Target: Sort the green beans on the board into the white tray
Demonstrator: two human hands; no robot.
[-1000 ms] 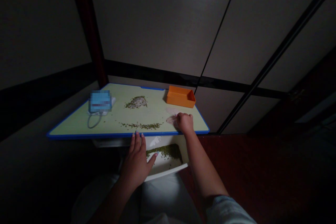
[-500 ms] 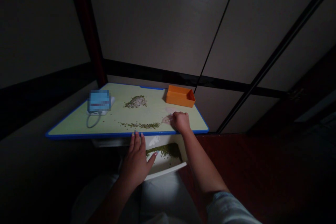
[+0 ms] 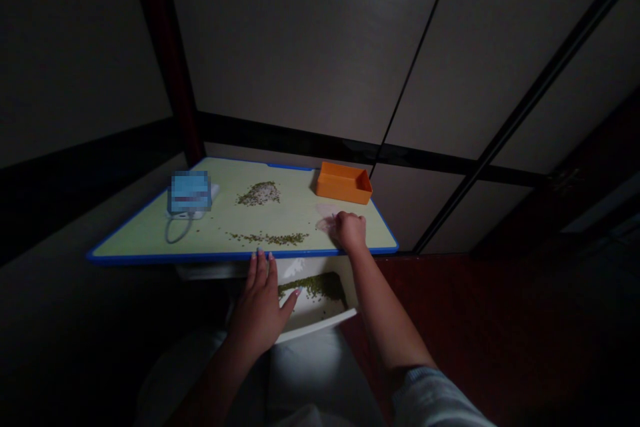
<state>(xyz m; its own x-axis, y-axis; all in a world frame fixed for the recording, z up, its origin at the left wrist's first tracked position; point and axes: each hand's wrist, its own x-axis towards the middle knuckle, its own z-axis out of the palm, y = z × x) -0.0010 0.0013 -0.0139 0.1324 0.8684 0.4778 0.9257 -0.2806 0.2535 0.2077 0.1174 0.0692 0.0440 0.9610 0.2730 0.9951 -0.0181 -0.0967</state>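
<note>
Green grains (image 3: 287, 239) are strewn near the front edge of the board (image 3: 300, 207) — light, low strokes are advised, with the right hand (image 3: 351, 232) curled, contents undeterminable, and the left hand (image 3: 260, 310) spread wide.

Two hands: left hand (image 3: 257, 307) lower centre, right hand (image 3: 351, 232) right of centre. One table (image 3: 300, 210), mid-frame. One orange box (image 3: 345, 192), right of centre. One white bin (image 3: 320, 329), lower centre. Three grain groups: heap (image 3: 259, 194), strip (image 3: 273, 239), batch in bin (image 3: 325, 287). One device (image 3: 189, 191), left. Single grains too small for counting.
</note>
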